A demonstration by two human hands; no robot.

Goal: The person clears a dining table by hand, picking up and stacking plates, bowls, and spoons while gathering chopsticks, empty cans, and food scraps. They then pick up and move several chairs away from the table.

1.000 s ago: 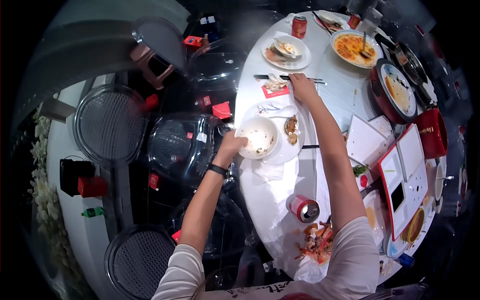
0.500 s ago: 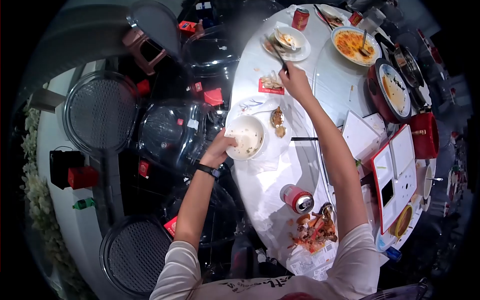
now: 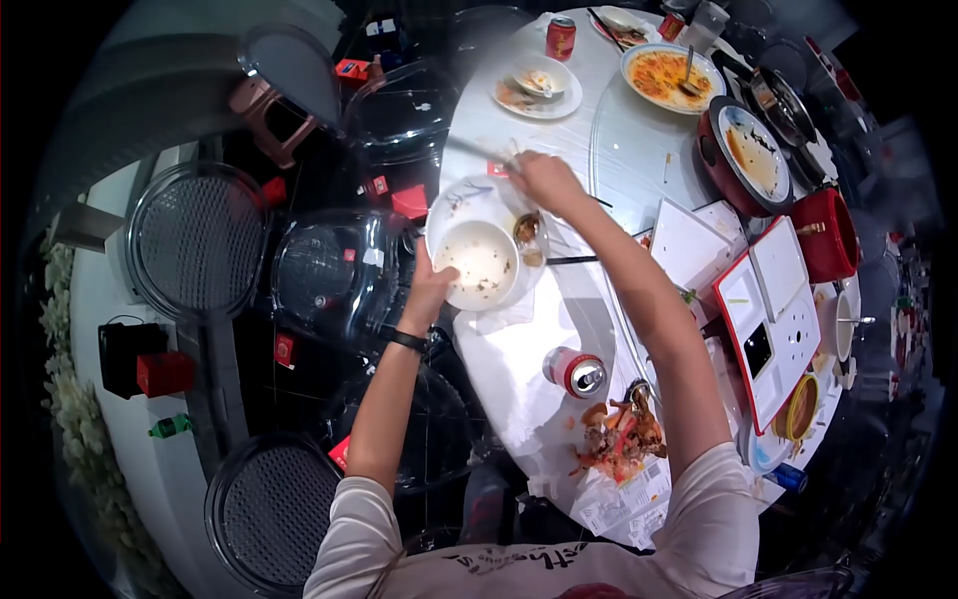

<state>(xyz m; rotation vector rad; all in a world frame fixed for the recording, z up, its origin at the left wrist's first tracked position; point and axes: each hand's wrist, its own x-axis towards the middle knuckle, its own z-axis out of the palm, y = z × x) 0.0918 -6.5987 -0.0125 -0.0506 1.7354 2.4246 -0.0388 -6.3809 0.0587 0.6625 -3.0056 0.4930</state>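
Note:
My left hand (image 3: 431, 290) grips the left rim of a white bowl (image 3: 479, 262) with dark bits in it, its thumb inside the rim. The bowl rests over a white plate (image 3: 464, 200) that carries food scraps (image 3: 526, 232) at its right side. Above the plate, my right hand (image 3: 539, 180) is closed round thin dark chopsticks, blurred at their left end, beside a partly hidden red packet (image 3: 497, 169). Farther up is another plate (image 3: 559, 105) with a small bowl (image 3: 539, 76) on it.
A red can (image 3: 561, 40) stands at the far side; another can (image 3: 581, 373) is nearer, above a heap of scraps (image 3: 619, 439). To the right are a soup dish (image 3: 664, 72), a red pot (image 3: 707, 165) and red-edged trays (image 3: 743, 329). Clear chairs (image 3: 334, 270) stand left.
My right hand has moved left and down, now over the red packet near the plate. My left hand still holds the bowl. The whole view has shifted slightly.

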